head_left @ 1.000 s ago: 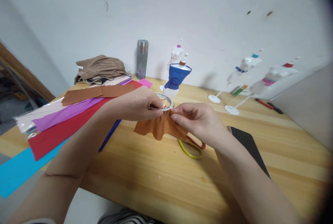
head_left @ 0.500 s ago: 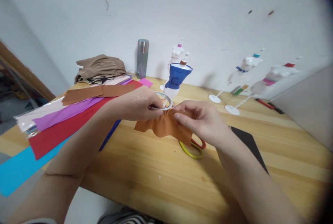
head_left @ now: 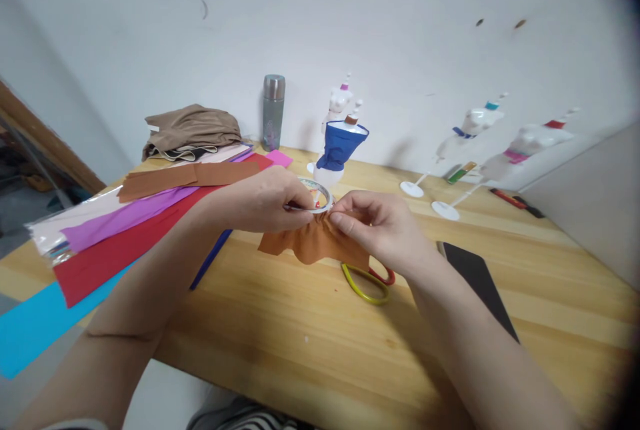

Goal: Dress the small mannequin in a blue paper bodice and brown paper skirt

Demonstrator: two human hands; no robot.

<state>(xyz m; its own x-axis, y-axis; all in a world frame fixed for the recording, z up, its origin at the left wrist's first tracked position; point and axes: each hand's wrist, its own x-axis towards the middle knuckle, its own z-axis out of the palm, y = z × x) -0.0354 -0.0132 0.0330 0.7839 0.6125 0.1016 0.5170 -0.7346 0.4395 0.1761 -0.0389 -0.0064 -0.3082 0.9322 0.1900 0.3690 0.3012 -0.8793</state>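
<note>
A strip of orange-brown cloth (head_left: 310,243) hangs in ruffled folds between my two hands, gathered along its top edge. My left hand (head_left: 265,200) pinches that edge from the left. My right hand (head_left: 387,227) holds it between thumb and forefinger, close to the left fingertips. Just behind the cloth is a pale tape-like ring (head_left: 329,202) with small red bits showing inside; whether the left fingers touch it I cannot tell. Under the cloth's right end lie scissors (head_left: 365,297) with yellow and red handles, their blades hidden. A small dress form (head_left: 343,147) wrapped in blue cloth stands beyond.
Coloured cloth strips (head_left: 120,253) lie layered at left, below folded brown fabric (head_left: 195,130). A flask (head_left: 273,113) stands by the wall. Further small dress forms (head_left: 535,143) stand behind and at right. A dark flat phone-like object (head_left: 480,287) lies beside my right forearm.
My right fingers have shifted slightly left along the cloth's top edge. The cloth looks more bunched, and its right corner has risen, baring more of the scissor handles.
</note>
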